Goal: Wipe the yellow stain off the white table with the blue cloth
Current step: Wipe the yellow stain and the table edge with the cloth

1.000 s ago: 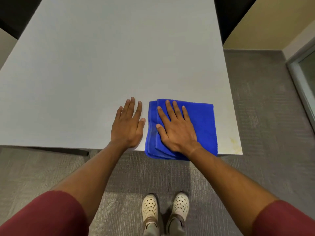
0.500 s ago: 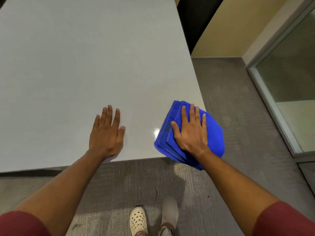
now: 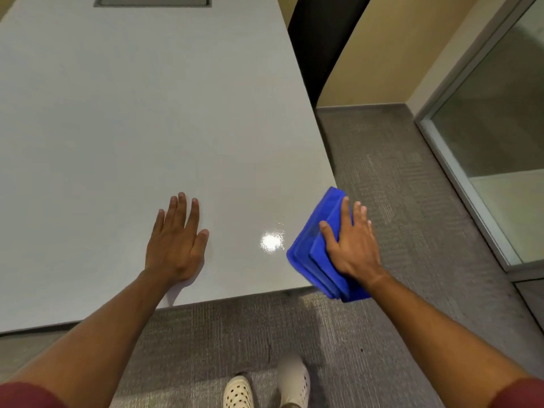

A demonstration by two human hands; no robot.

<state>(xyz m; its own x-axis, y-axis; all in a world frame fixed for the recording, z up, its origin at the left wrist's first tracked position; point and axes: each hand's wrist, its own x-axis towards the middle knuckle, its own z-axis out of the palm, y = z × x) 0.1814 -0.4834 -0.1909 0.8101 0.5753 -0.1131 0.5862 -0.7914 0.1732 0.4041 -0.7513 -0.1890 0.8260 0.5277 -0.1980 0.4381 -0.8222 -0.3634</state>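
My right hand (image 3: 353, 242) presses flat on the folded blue cloth (image 3: 309, 254) at the near right corner of the white table (image 3: 147, 113); the cloth hangs partly over the table's right and front edges. My left hand (image 3: 176, 240) lies flat on the table, fingers spread, holding nothing, a little left of the cloth. Between the two hands a small glossy wet patch (image 3: 272, 241) reflects light. No yellow stain shows; the corner is hidden under the cloth and hand.
A grey inset panel (image 3: 153, 0) sits in the table at the far edge. Grey carpet (image 3: 397, 201) runs to the right and below, with my white shoes (image 3: 265, 387) by the table's front edge. A glass partition (image 3: 500, 128) stands at right.
My right hand has slid the cloth rightward to the table's corner, over where the yellow stain showed a second ago. The head view has turned right. My left hand stays flat on the table.
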